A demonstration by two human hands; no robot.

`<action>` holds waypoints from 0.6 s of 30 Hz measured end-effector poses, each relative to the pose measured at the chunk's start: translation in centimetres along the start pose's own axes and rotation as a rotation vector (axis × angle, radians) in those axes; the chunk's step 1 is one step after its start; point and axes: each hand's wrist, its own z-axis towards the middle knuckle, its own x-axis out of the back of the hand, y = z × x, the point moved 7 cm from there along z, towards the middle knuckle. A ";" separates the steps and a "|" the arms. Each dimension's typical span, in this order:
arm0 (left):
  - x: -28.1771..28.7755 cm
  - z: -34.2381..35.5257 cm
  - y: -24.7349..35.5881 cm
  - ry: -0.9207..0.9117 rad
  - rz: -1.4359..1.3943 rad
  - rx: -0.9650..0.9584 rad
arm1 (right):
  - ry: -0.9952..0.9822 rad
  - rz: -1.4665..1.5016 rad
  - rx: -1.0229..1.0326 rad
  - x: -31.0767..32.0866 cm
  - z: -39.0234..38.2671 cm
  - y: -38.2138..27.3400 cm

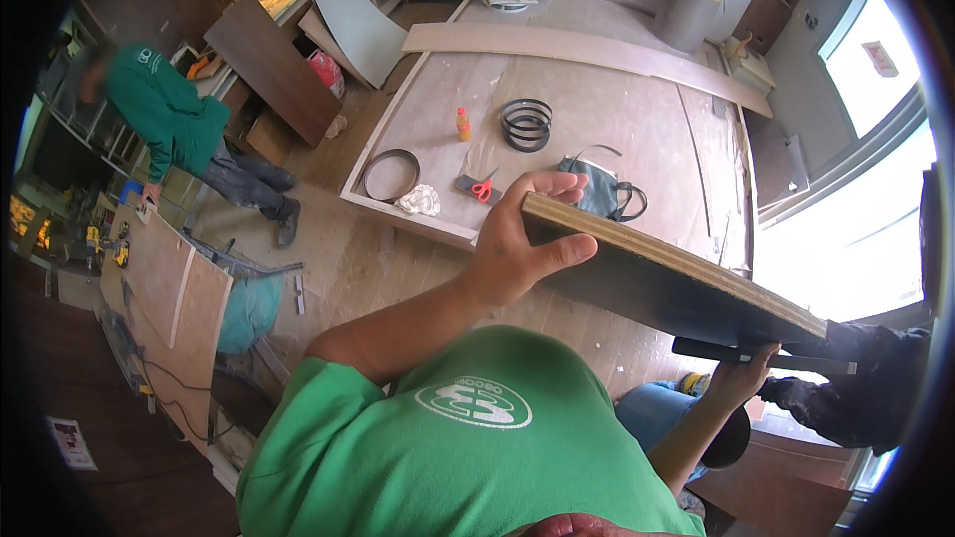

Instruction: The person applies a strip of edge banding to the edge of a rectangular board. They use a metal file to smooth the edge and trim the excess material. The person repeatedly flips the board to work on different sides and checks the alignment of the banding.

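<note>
My left hand [512,249] grips the upper left end of a thick board [662,288] with layered plywood edge and dark face, its thumb across the edge. My right hand [741,378] is closed at the board's lower right, where a narrow dark bar [826,366] lies against or just below it; I cannot tell which it holds. Beyond the board, on a low wooden platform [627,104], are black coiled bands [525,125], a brown band roll [391,175], an orange bottle [464,125], red scissors [483,189], a crumpled white cloth [420,201] and a dark bag [597,196].
A co-worker [174,119] in green bends over a plywood worktable [159,298] with drills [104,244] and cables at left. Leaning panels [279,70] stand behind. A blue bin [657,413] and black bundled material [865,388] are at lower right, beside a bright window.
</note>
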 end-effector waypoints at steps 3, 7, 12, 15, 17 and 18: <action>0.2 -0.1 -0.3 0.014 -0.071 0.003 | -0.025 0.034 -0.015 -0.5 -0.1 0.4; 0.6 0.0 -1.3 0.060 -0.290 0.069 | 0.021 0.055 -0.042 -0.4 -0.3 0.8; 0.9 0.4 -1.9 0.090 -0.341 0.171 | 0.027 0.007 -0.037 -1.0 -0.6 0.4; 0.8 0.3 -1.6 -0.004 -0.362 0.136 | 0.041 -0.038 -0.006 -0.7 -0.4 0.1; 0.2 0.0 -0.7 -0.090 -0.349 0.073 | 0.066 -0.022 0.014 -1.0 -0.2 -0.4; 0.0 -0.2 -0.3 -0.103 -0.353 0.049 | 0.074 -0.028 0.019 -1.3 -0.3 -0.6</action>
